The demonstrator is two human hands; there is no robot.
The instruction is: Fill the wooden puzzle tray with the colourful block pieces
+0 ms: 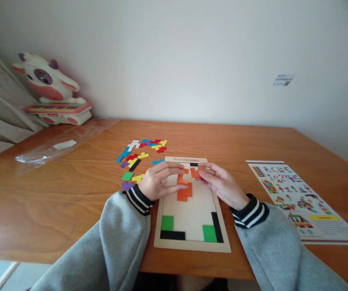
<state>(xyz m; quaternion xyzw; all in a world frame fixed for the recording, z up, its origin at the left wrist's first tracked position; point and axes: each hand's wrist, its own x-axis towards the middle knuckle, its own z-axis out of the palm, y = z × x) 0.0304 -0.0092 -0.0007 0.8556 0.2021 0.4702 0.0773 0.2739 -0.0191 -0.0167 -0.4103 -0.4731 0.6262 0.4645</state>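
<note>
Near the middle of the wooden puzzle board (192, 220), my right hand (222, 184) pinches a small orange puzzle piece (194, 173) between thumb and fingers. Opposite it, my left hand (158, 180) hovers over the board's left side, thumb and fingers apart. Orange pieces (185, 192) lie on the board just beside the left fingertips; whether those fingers touch them I cannot tell. In the lower corners sit green squares (167, 223) and black bars (172, 235). More green and black shows at the top edge, partly hidden by my hands.
Several loose coloured pieces (134, 163) lie on the wooden table (79, 206) left of the board. A printed pattern sheet (301, 202) is at the right. A clear plastic bag (61, 145) and a cow toy with a keyboard (55, 91) stand back left, near the wall.
</note>
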